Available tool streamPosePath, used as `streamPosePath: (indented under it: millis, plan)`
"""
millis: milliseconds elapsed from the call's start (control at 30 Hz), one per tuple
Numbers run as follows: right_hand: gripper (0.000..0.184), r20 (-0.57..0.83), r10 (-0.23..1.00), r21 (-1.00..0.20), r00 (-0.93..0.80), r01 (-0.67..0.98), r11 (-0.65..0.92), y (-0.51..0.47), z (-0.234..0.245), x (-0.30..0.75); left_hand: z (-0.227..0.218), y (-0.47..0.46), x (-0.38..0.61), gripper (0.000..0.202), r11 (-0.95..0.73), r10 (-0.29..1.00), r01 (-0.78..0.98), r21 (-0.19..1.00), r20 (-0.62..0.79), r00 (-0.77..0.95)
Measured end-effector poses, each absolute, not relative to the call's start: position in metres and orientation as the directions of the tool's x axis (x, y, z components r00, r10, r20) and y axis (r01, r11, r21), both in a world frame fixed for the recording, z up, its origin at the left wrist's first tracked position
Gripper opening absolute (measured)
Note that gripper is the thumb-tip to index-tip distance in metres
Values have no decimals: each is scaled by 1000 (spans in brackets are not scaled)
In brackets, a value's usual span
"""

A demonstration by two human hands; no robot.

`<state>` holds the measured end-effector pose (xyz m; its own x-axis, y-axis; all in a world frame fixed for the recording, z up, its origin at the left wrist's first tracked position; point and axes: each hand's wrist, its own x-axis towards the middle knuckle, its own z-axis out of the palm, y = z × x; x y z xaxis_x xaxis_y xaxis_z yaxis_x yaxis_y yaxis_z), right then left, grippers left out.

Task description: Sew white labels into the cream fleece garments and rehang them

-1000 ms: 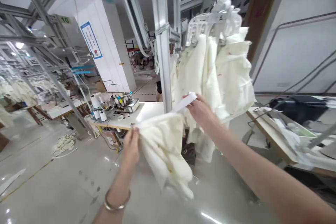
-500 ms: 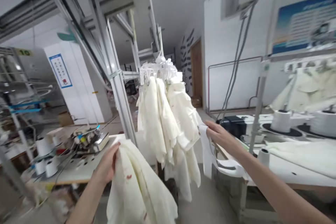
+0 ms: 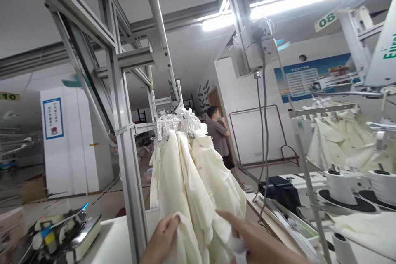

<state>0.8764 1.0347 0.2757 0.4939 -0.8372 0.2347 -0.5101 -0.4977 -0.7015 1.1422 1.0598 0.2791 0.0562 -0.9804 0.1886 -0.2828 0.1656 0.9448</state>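
Low in the middle of the head view, my left hand (image 3: 163,237) is closed, thumb against fingers, on the edge of a cream cloth piece (image 3: 182,237). My right hand (image 3: 252,237), slightly blurred, lies against the lower right of the hanging garments, its index finger pointing left across the fabric. Part of a white strip (image 3: 239,246) shows under its fingers, which are curled round it. In front of both hands, several cream garments (image 3: 198,173) hang bunched from white plastic hangers (image 3: 176,123) on a rail. The lower ends of the cloth are cut off by the frame.
A metal post (image 3: 131,181) stands left of the garments, beside a sewing machine (image 3: 58,235) on a table. At right are thread cones (image 3: 340,187), a dark machine part (image 3: 280,192), hanging cables (image 3: 264,132) and more garments (image 3: 335,136). A person (image 3: 219,138) stands behind.
My view has tilted up. Both hands have come together in front of the hanging garments, the left bringing its cream piece up to them, the right moving inward with the strip. A person has appeared behind.
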Motion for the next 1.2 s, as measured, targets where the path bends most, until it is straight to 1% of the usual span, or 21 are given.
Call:
streamPosePath:
  millis: [100,167,233,300,333,400,467,533,600,667,767,867,967,1000,1033,1100,1133,1200]
  plan:
    - [79,151,-808,-819,570,-385,-425,1034,294,908,291,1054,1137,52,228,-972,-324,918,197,-128]
    - [77,79,-763,-882,641,-312,-354,1027,309,925,299,1055,1136,48,274,-950,-324,906,203,-236]
    - [63,26,-689,-912,725,-266,-314,1016,322,938,307,1055,1138,40,333,-927,-349,876,237,-291]
    - [40,-3,-628,-915,778,-255,-312,1003,329,948,312,1054,1143,31,382,-910,-362,850,279,-306]
    - [30,-17,-608,-916,794,-256,-310,997,332,953,313,1052,1146,27,395,-906,-347,851,299,-299]
    - [20,-28,-589,-909,808,-265,-321,987,337,961,315,1046,1151,24,403,-909,-288,869,345,-233]
    - [15,-15,-595,-895,803,-276,-350,978,344,968,315,1039,1155,35,402,-916,-226,887,388,-104]
    - [12,10,-606,-879,795,-281,-385,969,352,973,315,1033,1155,46,383,-921,-212,899,388,-20]
    - [13,28,-602,-862,798,-286,-419,959,361,976,315,1027,1153,53,348,-936,-243,905,352,-27]
    - [15,36,-581,-841,813,-289,-457,947,372,978,318,1021,1150,56,306,-948,-293,906,318,-7]
    - [16,58,-530,-807,846,-273,-524,929,392,982,336,1011,1145,56,289,-928,-318,903,345,139]
    - [12,109,-477,-757,872,-238,-609,915,427,986,376,1001,1144,51,297,-891,-264,917,366,268]
    - [4,185,-451,-659,873,-230,-716,897,481,984,432,994,1147,33,289,-807,-214,933,358,469]
    - [11,229,-460,-610,858,-241,-754,889,502,983,452,991,1148,26,277,-762,-221,935,353,543]
    - [20,296,-484,-554,823,-265,-789,880,523,982,471,988,1149,21,268,-711,-239,933,359,604]
    - [27,444,-528,-429,724,-345,-835,861,562,982,505,979,1150,12,262,-590,-324,909,417,691]
    - [25,502,-538,-370,677,-394,-841,851,578,983,518,974,1150,10,265,-527,-378,887,461,714]
    - [15,565,-544,-266,621,-487,-832,835,602,988,535,959,1152,9,271,-412,-475,837,547,729]
